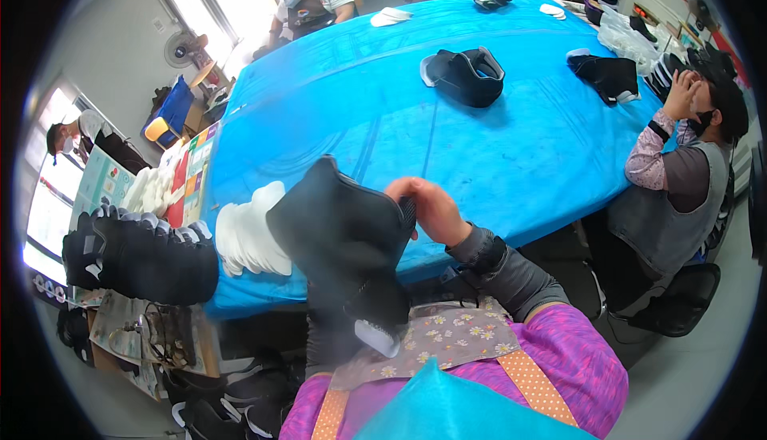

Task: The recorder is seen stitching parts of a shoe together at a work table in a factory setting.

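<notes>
A black shoe upper (343, 228) is held up in front of me over the table's near edge, its collar facing up and a white-tipped end hanging down toward my apron. At the upper's right edge my right hand (431, 207) is closed, fingers curled over its dark lining. My left forearm rises behind the upper, which hides the left hand and its fingers. Just left of the upper, a fanned row of white insole-shaped pieces (252, 228) lies on the blue-covered table (319, 112).
Black shoe uppers (140, 256) are lined up at the table's left corner. Another black upper (467, 76) sits mid-table, and one more (605, 76) lies near a seated person (679, 144) at right. White pieces (390, 16) lie at the far edge. Other people are around the far side.
</notes>
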Tool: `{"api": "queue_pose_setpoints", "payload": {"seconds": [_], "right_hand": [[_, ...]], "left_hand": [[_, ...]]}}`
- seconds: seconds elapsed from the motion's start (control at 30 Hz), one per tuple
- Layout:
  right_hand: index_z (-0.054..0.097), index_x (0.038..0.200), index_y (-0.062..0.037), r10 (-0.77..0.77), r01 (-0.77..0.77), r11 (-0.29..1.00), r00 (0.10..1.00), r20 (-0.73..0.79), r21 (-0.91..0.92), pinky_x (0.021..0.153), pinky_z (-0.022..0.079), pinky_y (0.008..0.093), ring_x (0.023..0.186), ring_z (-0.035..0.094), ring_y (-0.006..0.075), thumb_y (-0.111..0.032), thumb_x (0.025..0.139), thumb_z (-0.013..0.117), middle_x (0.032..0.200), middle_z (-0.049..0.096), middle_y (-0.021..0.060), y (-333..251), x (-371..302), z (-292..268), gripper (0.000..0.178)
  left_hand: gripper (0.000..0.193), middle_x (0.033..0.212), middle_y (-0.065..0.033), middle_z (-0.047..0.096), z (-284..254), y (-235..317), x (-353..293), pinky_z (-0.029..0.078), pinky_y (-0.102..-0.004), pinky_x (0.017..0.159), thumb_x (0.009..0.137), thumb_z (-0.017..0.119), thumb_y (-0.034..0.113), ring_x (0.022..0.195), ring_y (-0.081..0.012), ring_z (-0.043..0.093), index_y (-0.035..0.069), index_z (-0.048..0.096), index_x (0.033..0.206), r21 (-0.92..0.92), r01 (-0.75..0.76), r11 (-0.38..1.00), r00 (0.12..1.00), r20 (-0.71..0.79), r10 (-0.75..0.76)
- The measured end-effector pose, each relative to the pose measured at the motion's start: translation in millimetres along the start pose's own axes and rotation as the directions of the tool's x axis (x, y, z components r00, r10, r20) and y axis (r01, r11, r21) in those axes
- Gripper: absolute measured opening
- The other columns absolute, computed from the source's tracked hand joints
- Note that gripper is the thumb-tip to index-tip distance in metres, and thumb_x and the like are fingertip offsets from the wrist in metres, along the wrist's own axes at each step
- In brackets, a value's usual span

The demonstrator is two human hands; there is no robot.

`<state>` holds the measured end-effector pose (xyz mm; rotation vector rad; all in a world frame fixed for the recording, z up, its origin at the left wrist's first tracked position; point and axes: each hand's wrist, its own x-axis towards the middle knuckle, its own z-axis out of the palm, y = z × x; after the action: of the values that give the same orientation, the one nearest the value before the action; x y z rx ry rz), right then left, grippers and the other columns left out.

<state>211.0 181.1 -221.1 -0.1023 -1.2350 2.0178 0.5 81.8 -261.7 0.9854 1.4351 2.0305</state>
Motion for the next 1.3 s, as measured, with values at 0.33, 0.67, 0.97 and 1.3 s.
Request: {"api": "queue_pose_setpoints", "payload": {"seconds": [0.33,0.67,0.97,1.3], "right_hand": [[0.061,0.094,-0.0007,-0.096,-0.019,0.922,0.957,-0.275,-0.387,0.057,0.044,0.0232,0.067,0.054,0.0109,-0.026,0.104,0.041,0.086,0.061,0.0054,23,-10,-10,0.034],[0.056,0.124,-0.0018,-0.489,0.285,0.133,0.852,0.188,-0.949,0.090,0.051,0.0388,0.109,0.062,0.0330,-0.017,0.084,0.072,0.120,0.063,0.0188,-24,-1,33,0.046],[0.062,0.102,-0.0033,-0.484,0.175,-0.081,0.854,0.193,-0.981,0.061,0.052,0.0409,0.073,0.065,0.0322,-0.006,0.079,0.059,0.078,0.064,0.0122,3,6,3,0.023],[0.062,0.099,-0.0055,-0.506,0.180,-0.065,0.842,0.188,-0.982,0.061,0.053,0.0392,0.076,0.067,0.0285,-0.008,0.076,0.064,0.079,0.065,0.0079,2,6,4,0.024]], "left_hand": [[0.030,0.108,-0.0107,0.064,0,11,25,0.049,-0.0331,0.083,0.099,0.055,0.022,0.097,-0.0202,0.061,-0.002,0.057,0.118,-0.072,-0.097,0.993,0.991,-0.098,0.090],[0.027,0.109,-0.0169,0.069,38,54,4,0.050,-0.0330,0.082,0.100,0.054,0.014,0.096,-0.0240,0.066,-0.001,0.062,0.120,0.554,-0.324,0.767,0.943,0.126,0.307],[0.030,0.097,-0.0238,0.068,47,51,-9,0.050,-0.0385,0.068,0.092,0.055,0.003,0.075,-0.0345,0.064,-0.001,0.064,0.121,0.680,-0.457,0.573,0.888,0.381,0.257],[0.025,0.089,-0.0232,0.068,53,43,-2,0.048,-0.0375,0.061,0.092,0.060,0.004,0.066,-0.0327,0.061,-0.002,0.067,0.115,0.637,-0.561,0.528,0.828,0.445,0.343]]}}
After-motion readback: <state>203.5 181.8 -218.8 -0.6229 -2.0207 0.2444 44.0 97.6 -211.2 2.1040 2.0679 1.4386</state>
